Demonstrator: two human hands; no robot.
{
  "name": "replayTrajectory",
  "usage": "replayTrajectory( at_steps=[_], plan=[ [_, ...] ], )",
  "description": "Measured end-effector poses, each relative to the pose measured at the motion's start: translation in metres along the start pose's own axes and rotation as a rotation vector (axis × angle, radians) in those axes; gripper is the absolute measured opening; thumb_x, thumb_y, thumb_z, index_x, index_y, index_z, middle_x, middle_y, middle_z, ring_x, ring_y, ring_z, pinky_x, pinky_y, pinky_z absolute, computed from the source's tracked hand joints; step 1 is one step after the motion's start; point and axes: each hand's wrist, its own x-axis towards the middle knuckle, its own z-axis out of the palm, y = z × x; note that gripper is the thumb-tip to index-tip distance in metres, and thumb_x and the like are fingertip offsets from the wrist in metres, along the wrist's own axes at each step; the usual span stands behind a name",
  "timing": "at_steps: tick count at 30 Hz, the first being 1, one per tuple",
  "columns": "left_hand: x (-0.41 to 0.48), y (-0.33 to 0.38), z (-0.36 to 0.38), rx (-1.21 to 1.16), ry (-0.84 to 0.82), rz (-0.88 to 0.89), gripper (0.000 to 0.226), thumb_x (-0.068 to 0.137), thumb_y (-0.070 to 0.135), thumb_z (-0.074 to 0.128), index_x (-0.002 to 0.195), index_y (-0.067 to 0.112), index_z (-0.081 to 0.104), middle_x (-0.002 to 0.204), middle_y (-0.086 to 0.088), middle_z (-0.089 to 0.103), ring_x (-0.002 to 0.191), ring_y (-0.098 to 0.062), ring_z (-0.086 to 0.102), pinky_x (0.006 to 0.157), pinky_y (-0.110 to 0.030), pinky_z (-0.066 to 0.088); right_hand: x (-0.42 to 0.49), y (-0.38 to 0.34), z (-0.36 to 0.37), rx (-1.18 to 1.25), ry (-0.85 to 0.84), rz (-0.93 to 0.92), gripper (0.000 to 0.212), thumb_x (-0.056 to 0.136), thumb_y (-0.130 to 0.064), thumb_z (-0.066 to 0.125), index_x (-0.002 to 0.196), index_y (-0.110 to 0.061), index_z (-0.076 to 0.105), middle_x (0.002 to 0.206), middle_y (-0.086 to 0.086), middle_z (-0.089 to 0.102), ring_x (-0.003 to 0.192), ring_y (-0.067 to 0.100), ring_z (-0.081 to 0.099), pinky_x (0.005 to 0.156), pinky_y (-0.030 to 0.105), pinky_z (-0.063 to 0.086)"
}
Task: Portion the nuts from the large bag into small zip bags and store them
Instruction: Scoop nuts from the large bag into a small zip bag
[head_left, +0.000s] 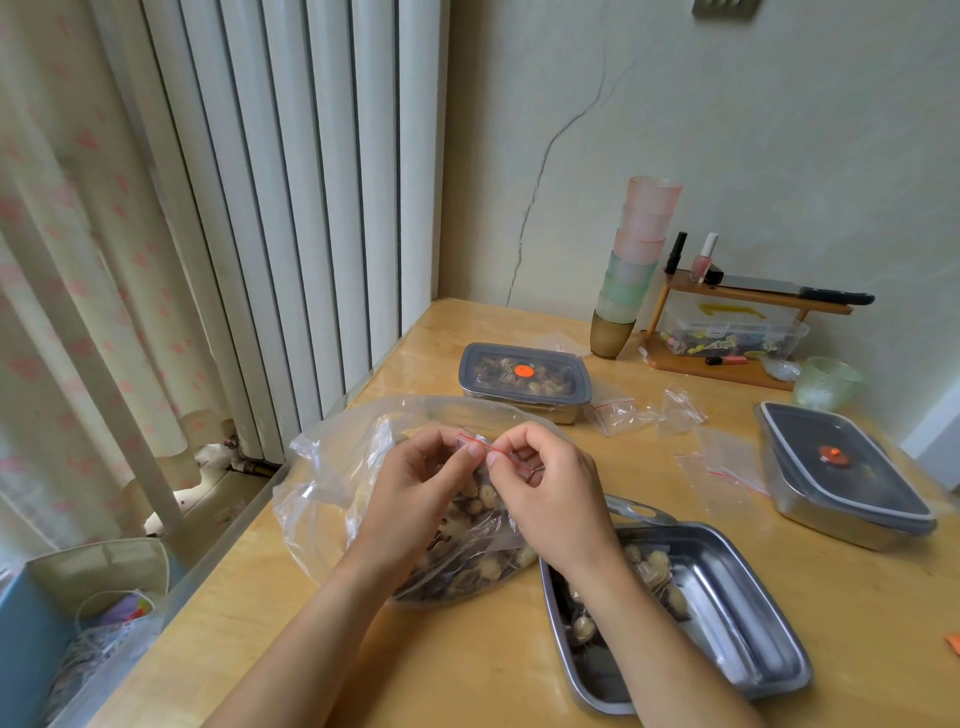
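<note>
A person's two arms showed, both bare along all the length in view. The left forearm (311, 639) lay at about 7 o'clock in the picture and the right forearm (654, 644) at about 5 o'clock. Each was slim and smooth, narrowing to the wrist. The left hand (415, 486) sat near the centre, with the right hand (553, 491) at its 3 o'clock. The thumbnails (475, 451) that showed were short, rounded and plain, trimmed near the fingertip.

Single wide-angle head view, forward and down, close above left hand (415, 486) and right hand (553, 501) over the table (467, 675)
</note>
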Motion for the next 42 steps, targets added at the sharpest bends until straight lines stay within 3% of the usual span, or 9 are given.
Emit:
replayTrajectory(
  at_steps=[10, 15, 19, 23, 30, 39, 42],
  plan=[
    [-0.0016, 0.0002, 0.0011, 0.03, -0.022, -0.002, 0.018, 0.101, 0.014, 0.062, 0.09, 0.002, 0.068, 0.08, 0.0, 0.068, 0.071, -0.006, 0.06, 0.066, -0.017, 0.047, 0.0, -0.0018, -0.0011, -0.024, -0.033, 0.001, 0.017, 0.098, -0.019, 0.066, 0.081, -0.021, 0.067, 0.066, -0.01, 0.063, 0.061, 0.004, 0.056, 0.057, 0.013, 0.041],
    [-0.0021, -0.0031, 0.001, 0.077, -0.029, -0.007, 0.018, 0.103, 0.023, 0.062, 0.092, 0.01, 0.069, 0.076, 0.002, 0.067, 0.068, -0.008, 0.059, 0.062, -0.022, 0.048, 0.0009, 0.0005, -0.0008, -0.097, -0.018, -0.025, 0.016, 0.098, -0.018, 0.066, 0.082, -0.021, 0.066, 0.067, -0.012, 0.062, 0.068, 0.004, 0.059, 0.058, 0.011, 0.038],
    [-0.0016, -0.0041, 0.0008, 0.105, -0.011, 0.006, 0.017, 0.103, 0.023, 0.062, 0.095, 0.012, 0.07, 0.083, -0.004, 0.071, 0.076, -0.012, 0.062, 0.068, -0.027, 0.05, 0.0, 0.0, -0.0013, -0.065, -0.011, 0.009, 0.013, 0.098, -0.019, 0.067, 0.086, -0.02, 0.068, 0.069, -0.011, 0.063, 0.067, 0.0, 0.059, 0.06, 0.011, 0.042],
    [-0.0001, -0.0064, -0.0003, 0.069, 0.008, -0.006, 0.021, 0.104, 0.024, 0.06, 0.095, 0.007, 0.068, 0.088, -0.017, 0.07, 0.078, -0.023, 0.063, 0.072, -0.038, 0.053, 0.001, 0.0021, 0.0002, -0.022, -0.006, 0.056, 0.011, 0.096, -0.025, 0.069, 0.085, -0.024, 0.07, 0.076, -0.004, 0.07, 0.07, 0.006, 0.062, 0.062, 0.021, 0.05],
    [0.0009, -0.0061, -0.001, 0.062, -0.004, -0.006, 0.019, 0.104, 0.02, 0.059, 0.093, 0.007, 0.068, 0.081, -0.003, 0.066, 0.075, -0.012, 0.06, 0.069, -0.026, 0.049, 0.0005, -0.0016, -0.002, 0.027, 0.015, 0.037, 0.015, 0.095, -0.017, 0.069, 0.08, -0.019, 0.067, 0.075, -0.002, 0.069, 0.067, 0.011, 0.061, 0.06, 0.017, 0.048],
    [-0.0005, -0.0024, -0.0022, 0.056, -0.025, 0.03, 0.018, 0.102, 0.019, 0.063, 0.102, 0.003, 0.071, 0.096, -0.025, 0.07, 0.088, -0.028, 0.066, 0.084, -0.055, 0.053, -0.0005, -0.0024, -0.0017, 0.062, -0.025, 0.086, 0.014, 0.096, -0.028, 0.069, 0.084, -0.021, 0.067, 0.077, 0.0, 0.069, 0.07, 0.014, 0.061, 0.061, 0.022, 0.047],
    [-0.0001, -0.0038, -0.0023, 0.052, -0.021, 0.023, 0.019, 0.102, 0.018, 0.062, 0.102, 0.001, 0.07, 0.097, -0.028, 0.068, 0.088, -0.026, 0.065, 0.082, -0.051, 0.053, -0.0005, -0.0025, -0.0017, 0.066, -0.041, 0.102, 0.015, 0.097, -0.026, 0.068, 0.084, -0.019, 0.067, 0.078, 0.003, 0.068, 0.067, 0.015, 0.059, 0.059, 0.023, 0.046]
  ],
)
